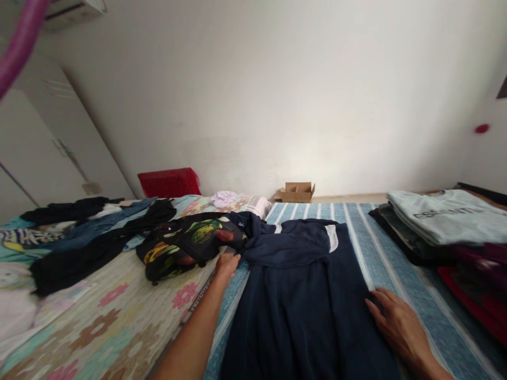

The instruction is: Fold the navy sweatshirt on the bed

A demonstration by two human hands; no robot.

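A navy blue garment with white patches (293, 301) lies spread lengthwise in front of me, its upper part folded across. At its far left side my left hand (227, 265) is closed, pinching the navy cloth near a bunched section. My right hand (396, 319) rests along the garment's right edge, fingers extended and touching the cloth or the cover just beside it. A black bag-like item with a colourful fruit print (194, 240) sits right behind my left hand.
Under the garment is a blue striped cover (380, 243); a floral sheet (130, 311) lies to the left. Loose clothes (87, 232) are heaped at far left. Folded clothes, topped by a pale shirt (443, 214), are stacked at right. A cardboard box (297, 193) stands by the wall.
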